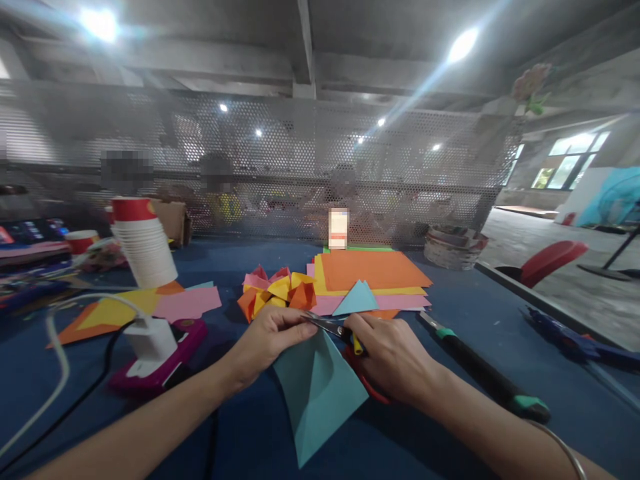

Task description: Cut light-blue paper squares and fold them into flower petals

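Note:
My left hand [287, 329] pinches the top of a light blue sheet of paper [320, 393], which has fold creases and hangs down toward me. My right hand [385, 343] is closed around a pair of scissors [370, 387] with red handles. The scissor blades reach left to the paper's upper edge, close to my left fingertips. Whether the blades are fully closed is hard to make out. Just beyond my hands lie a cluster of folded pink, yellow and orange paper [277, 290] and a light blue paper triangle [357, 299].
Behind is a stack of coloured paper [375, 268]. At right lie a black-and-green tool [480, 363] and a blue glue gun [575, 343]. At left stand stacked paper cups [145, 247], a purple power strip [155, 370] with a white plug, and paper scraps [187, 303]. A perforated screen [270, 160] rises behind.

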